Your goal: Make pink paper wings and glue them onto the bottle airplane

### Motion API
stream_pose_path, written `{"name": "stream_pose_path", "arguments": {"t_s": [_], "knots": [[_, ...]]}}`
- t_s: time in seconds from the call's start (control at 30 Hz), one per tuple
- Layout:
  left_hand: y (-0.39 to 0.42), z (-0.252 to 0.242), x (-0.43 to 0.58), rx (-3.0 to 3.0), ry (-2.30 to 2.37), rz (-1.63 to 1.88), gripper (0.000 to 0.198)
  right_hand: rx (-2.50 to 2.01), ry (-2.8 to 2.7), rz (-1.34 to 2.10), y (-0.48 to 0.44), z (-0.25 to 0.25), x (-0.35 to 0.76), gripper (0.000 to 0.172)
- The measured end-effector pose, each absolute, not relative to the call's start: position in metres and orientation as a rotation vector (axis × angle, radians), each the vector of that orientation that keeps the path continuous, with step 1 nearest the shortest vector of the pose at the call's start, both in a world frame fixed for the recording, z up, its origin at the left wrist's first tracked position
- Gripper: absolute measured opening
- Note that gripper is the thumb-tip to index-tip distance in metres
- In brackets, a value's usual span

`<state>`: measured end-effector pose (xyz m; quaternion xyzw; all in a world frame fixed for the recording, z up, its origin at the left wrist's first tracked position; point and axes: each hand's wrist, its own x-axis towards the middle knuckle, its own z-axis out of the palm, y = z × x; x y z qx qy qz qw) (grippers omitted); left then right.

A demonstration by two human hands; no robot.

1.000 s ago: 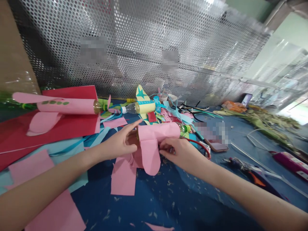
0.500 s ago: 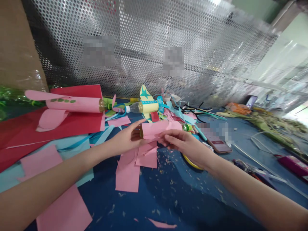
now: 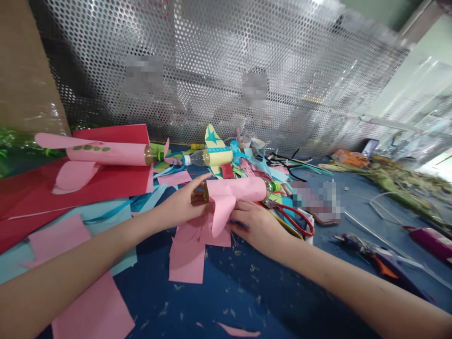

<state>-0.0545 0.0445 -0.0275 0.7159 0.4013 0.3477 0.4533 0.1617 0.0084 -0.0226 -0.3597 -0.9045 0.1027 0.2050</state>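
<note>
A plastic bottle (image 3: pixel 270 187) with a green cap lies sideways between my hands, wrapped in pink paper (image 3: pixel 247 187). From its near side a rounded pink paper flap (image 3: pixel 222 215) hangs down toward me. My left hand (image 3: pixel 185 203) grips the bottle's base end, thumb above and fingers below. Beneath the middle of the bottle, my right hand (image 3: pixel 256 223) has its fingers curled against the underside, beside the flap; its fingertips are partly hidden. Red-handled scissors or pliers (image 3: pixel 300 220) lie just right of this hand. Loose pink paper pieces (image 3: pixel 187 259) lie below the bottle.
A pink paper-covered bottle plane (image 3: pixel 109 154) rests on red sheets (image 3: pixel 116 181) at left. Behind my hands lies a yellow-and-blue bottle plane (image 3: pixel 219 155). A phone (image 3: pixel 326 215), a dark tool (image 3: pixel 381 263) and a purple object (image 3: pixel 431 245) are on the right. A perforated metal screen (image 3: pixel 212 70) stands behind.
My right hand has moved down and turned, off the front of the bottle. The pink flap now shows in full, and the red-handled tool has come into view. My left hand stays put.
</note>
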Motion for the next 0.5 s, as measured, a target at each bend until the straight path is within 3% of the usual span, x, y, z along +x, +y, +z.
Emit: {"name": "stream_pose_path", "arguments": {"t_s": [0.23, 0.5], "knots": [[0.039, -0.024, -0.051, 1.881, 1.101, 0.957, 0.074, -1.047, -2.546, 0.194, 0.01, -0.026, 0.161, 0.006], [0.041, -0.004, -0.047, 1.876, 1.307, 0.859, 0.055, -0.941, -2.437, 0.106, 0.012, -0.008, 0.162, 0.009]]}}
